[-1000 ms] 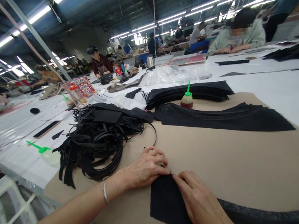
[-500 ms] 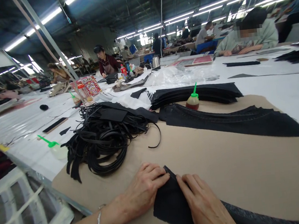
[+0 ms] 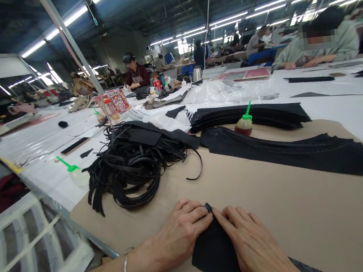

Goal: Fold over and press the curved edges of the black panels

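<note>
Head view records the black cut piece [image 3: 213,249] lying flat on the brown card sheet [image 3: 272,195] at the near table edge, left hand [image 3: 181,231] nipping its upturned far corner, right hand [image 3: 255,249] spread open pressing it down; judged thin, light, limp, best taken by that corner.

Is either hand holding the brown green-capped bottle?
No, the left hand and right hand are on the black fabric piece; the bottle stands far behind.
</note>
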The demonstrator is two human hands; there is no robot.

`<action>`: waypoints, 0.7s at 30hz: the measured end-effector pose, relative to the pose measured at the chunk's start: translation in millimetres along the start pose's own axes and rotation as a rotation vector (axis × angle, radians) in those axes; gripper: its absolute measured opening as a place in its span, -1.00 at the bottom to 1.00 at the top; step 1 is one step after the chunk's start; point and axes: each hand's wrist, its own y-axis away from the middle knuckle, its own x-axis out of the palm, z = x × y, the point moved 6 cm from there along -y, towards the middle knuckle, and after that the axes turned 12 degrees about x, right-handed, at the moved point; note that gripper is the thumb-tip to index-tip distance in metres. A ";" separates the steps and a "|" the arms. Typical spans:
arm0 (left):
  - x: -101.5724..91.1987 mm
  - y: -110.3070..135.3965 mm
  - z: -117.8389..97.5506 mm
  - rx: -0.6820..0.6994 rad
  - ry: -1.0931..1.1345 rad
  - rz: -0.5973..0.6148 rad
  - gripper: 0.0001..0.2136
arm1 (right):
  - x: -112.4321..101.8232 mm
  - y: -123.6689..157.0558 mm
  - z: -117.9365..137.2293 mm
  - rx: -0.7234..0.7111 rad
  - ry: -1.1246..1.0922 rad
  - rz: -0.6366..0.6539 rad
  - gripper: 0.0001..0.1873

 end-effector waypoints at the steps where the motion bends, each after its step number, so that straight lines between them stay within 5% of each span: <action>1: -0.1 0.1 0.0 -0.001 0.000 0.002 -0.64 | 0.2 -0.7 -0.5 0.000 -0.006 0.013 -0.38; 21: 3.5 3.2 -1.9 0.023 -0.055 -0.006 -0.62 | 0.5 -5.8 4.6 -0.039 0.014 -0.020 -0.36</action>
